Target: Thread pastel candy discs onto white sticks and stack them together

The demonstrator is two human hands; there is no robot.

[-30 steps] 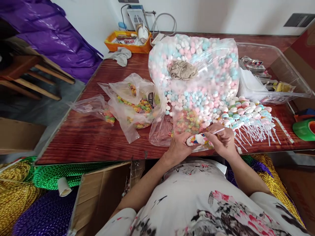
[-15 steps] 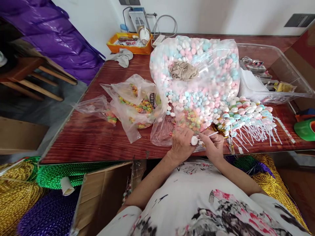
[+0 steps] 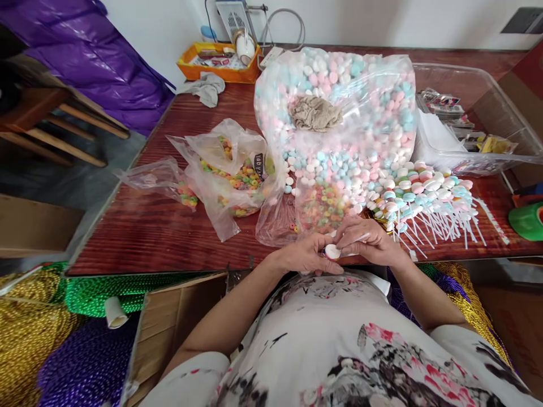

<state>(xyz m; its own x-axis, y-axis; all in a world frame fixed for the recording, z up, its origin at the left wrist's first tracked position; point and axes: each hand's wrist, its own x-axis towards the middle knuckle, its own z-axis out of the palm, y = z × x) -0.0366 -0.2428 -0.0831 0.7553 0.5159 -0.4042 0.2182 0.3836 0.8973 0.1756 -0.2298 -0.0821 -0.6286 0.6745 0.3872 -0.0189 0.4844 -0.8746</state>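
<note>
- Your left hand: fingers and thumb curled partway in around a white round piece with a reddish edge, gripping it; far-side fingers hidden.
- Your right hand: pinched tight on a thin white stick, which slants up to the right.
- White round piece sits between your two hands, over the worktop's front edge, close to your patterned shirt. Right fingertips are right at it; can't tell if stick and piece join.
- Just beyond your hands: clear bag of colored rings, lying against the loose pastel pieces.
- Right of your right hand: pile of pastel pieces on sticks, stick ends toward you.
- Behind: big clear bag of pastel pieces, brown crumpled cloth on top.
- Left of that: another bag of rings, dark label on it.
- Far right: clear plastic tub with packets and white paper; green tape roll near the right edge.
- Back left: orange tray holding a white cup; grey cloth in front.
- Below, left: gold, green and purple bead strands, beside a cardboard box.
</note>
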